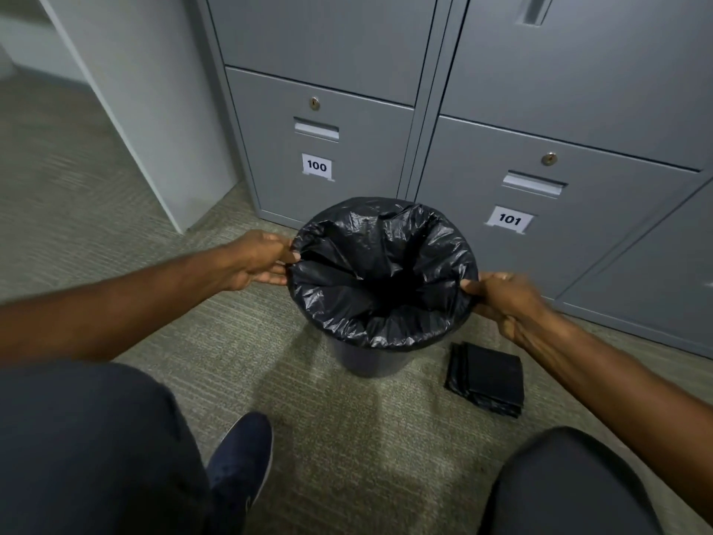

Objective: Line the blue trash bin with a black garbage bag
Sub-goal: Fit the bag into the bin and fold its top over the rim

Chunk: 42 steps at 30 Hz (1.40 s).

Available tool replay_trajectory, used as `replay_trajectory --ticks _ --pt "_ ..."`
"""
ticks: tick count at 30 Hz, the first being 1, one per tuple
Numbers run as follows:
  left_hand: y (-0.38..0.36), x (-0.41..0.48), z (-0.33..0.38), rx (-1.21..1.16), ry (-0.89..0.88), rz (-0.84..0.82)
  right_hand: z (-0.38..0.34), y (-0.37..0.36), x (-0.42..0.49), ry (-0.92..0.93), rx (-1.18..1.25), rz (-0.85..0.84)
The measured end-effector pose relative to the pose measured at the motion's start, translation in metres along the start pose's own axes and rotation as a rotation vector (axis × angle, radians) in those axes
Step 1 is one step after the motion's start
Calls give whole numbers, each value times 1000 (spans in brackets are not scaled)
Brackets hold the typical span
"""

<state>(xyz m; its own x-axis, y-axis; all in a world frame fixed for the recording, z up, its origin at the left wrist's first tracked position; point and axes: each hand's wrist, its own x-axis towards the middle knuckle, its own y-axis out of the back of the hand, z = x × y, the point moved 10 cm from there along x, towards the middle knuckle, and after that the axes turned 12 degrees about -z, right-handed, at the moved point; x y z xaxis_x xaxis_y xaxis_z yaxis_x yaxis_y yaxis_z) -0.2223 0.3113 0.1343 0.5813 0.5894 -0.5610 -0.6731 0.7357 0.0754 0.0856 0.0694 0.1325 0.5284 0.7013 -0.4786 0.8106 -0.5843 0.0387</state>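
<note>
A dark blue round trash bin (366, 362) stands on the carpet in front of grey lockers. A crinkled black garbage bag (382, 272) hangs inside it, its edge folded over the whole rim and down the outside. My left hand (258, 260) pinches the bag's edge at the left side of the rim. My right hand (501, 299) grips the bag's edge at the right side. Only the bin's lower wall shows below the plastic.
A stack of folded black bags (488, 378) lies on the carpet just right of the bin. Grey lockers labelled 100 (317, 166) and 101 (509, 219) stand close behind. A white partition (146, 110) is at left. My knees and a blue shoe (241, 465) fill the foreground.
</note>
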Motion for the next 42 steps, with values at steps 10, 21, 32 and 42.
replay_trajectory --ticks 10,21,32,42 --pt "148 -23 52 5 -2 156 -93 -117 26 107 28 -88" --pt "309 -30 73 25 44 371 -127 -297 87 49 86 -268" --pt "392 31 31 -20 88 476 -93 -401 158 -68 22 -333" --pt "414 77 11 -48 64 490 -88 -422 192 -34 84 -336"
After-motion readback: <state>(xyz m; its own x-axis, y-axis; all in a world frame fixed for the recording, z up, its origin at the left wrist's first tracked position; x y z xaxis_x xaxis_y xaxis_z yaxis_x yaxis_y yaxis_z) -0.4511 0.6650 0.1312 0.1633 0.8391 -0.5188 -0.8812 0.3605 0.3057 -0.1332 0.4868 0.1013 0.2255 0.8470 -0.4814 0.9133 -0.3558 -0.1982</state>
